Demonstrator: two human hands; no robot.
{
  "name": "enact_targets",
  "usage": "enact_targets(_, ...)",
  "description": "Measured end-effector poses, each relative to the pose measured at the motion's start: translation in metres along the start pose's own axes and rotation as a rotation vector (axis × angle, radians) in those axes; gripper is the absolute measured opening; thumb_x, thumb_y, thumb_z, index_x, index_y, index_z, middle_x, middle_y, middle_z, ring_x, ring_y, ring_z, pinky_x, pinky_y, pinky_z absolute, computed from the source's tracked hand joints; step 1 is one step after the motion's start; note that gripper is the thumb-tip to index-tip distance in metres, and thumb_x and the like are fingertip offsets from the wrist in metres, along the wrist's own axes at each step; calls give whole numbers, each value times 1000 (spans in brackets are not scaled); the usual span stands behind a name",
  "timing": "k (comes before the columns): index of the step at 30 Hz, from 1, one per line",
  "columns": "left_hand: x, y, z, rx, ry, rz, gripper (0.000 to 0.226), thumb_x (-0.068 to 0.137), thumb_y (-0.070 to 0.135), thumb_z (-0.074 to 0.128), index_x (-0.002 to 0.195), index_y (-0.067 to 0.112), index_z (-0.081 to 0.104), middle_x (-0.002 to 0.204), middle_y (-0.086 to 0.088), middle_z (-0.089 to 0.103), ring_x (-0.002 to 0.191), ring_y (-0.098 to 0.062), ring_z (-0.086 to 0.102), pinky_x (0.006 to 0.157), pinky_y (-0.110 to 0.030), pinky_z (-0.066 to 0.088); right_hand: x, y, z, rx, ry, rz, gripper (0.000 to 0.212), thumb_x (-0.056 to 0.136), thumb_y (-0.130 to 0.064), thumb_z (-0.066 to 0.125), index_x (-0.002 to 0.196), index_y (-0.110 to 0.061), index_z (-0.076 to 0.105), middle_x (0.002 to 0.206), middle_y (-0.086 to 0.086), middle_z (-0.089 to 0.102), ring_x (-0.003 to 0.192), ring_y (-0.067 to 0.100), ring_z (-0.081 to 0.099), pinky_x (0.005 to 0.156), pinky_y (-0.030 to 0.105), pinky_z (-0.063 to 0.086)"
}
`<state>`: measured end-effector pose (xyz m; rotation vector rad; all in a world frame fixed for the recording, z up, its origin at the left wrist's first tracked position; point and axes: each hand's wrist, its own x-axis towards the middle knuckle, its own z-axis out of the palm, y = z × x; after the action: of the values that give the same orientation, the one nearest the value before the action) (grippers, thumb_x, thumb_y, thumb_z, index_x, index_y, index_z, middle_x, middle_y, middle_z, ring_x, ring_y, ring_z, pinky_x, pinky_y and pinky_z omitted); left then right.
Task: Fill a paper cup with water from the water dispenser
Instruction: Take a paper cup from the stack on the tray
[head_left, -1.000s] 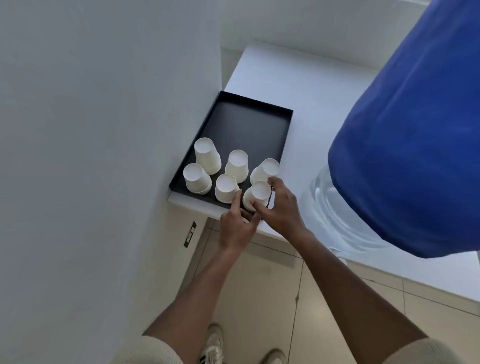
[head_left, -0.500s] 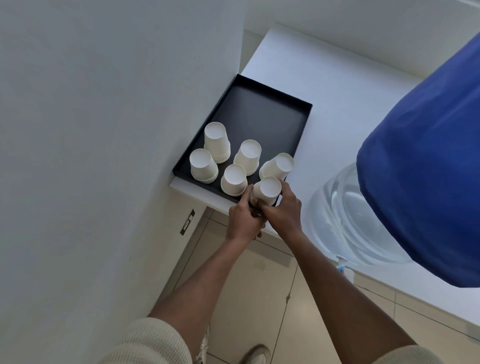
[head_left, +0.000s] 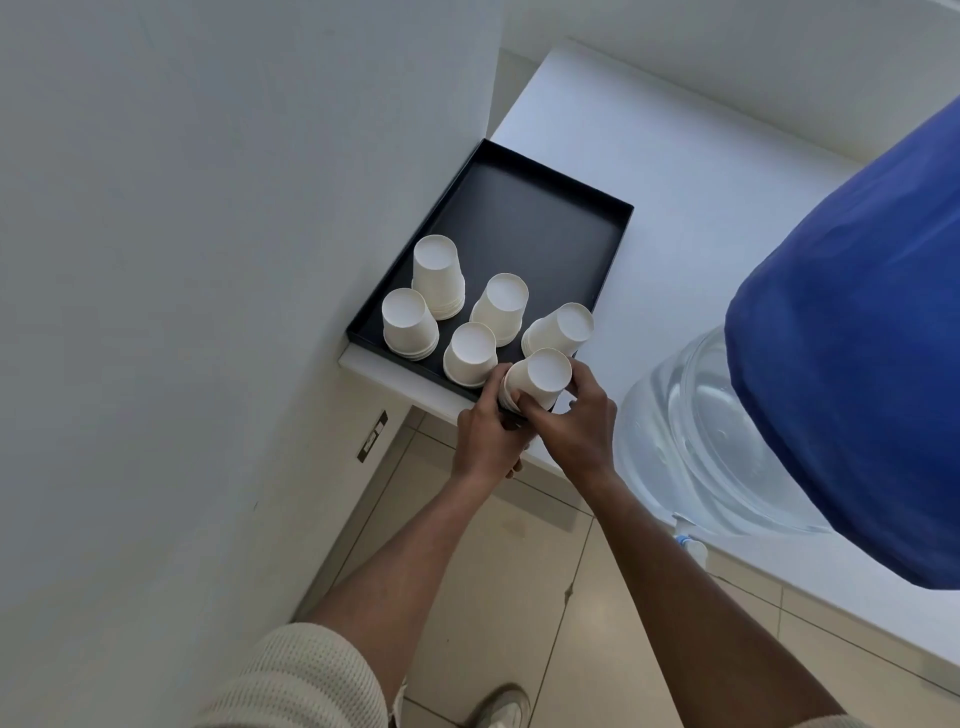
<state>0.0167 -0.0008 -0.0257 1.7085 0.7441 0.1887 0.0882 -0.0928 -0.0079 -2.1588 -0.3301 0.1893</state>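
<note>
Several stacks of upturned white paper cups stand at the near end of a black tray (head_left: 545, 218) on a white counter. Both hands hold the nearest cup stack (head_left: 540, 376) at the tray's front corner. My left hand (head_left: 485, 426) grips its lower left side. My right hand (head_left: 574, 426) wraps its right side and base. The stack leans toward me. To the right stands the water dispenser's clear bottle (head_left: 691, 441) under a blue cover (head_left: 857, 338), with a small tap (head_left: 688, 543) at its front.
A white wall (head_left: 208, 260) rises close on the left of the tray. The white counter (head_left: 701, 171) runs behind and to the right. Below lie beige floor tiles (head_left: 519, 597) and my shoes. A small dark plate (head_left: 373, 435) sits on the cabinet side.
Both hands have closed more tightly around the nearest cup stack, and it now tilts a little toward me. The camera has moved nearer.
</note>
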Motion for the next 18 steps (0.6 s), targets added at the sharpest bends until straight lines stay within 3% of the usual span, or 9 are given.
enact_targets(5,0,-4,1,39,7,33,57,76,36,68,130,42,50,74,2,75,47,-27,66,38,-39,56,-1,2,1,26,27,17,57,73,-24,93,123,-21,65,106,-17,68,96,1,62,83,29,55)
enact_targets(9,1,-7,3,45,26,44,63,68,46,61,130,39,51,70,2,73,45,-24,65,43,-41,58,2,3,3,6,-37,28,63,71,-25,94,124,-20,60,103,-15,67,92,-10,61,73,13,47)
enact_targets(11,2,-9,4,50,37,39,70,64,48,56,134,40,50,69,2,73,49,-27,66,45,-42,58,4,3,4,-4,-63,30,68,69,-21,94,127,-16,58,102,-10,67,88,1,61,68,7,44)
enact_targets(14,4,-12,6,53,41,38,73,70,36,66,140,43,47,66,4,68,55,-31,68,51,-44,60,7,3,7,13,-59,22,74,67,-14,94,129,-14,55,107,-8,66,97,17,61,69,7,40)
enact_targets(18,4,-11,7,31,48,25,79,82,13,69,150,44,42,63,7,66,44,-26,66,42,-33,56,7,2,13,38,-42,14,86,63,-17,96,136,-18,50,113,-16,60,105,17,59,79,19,47)
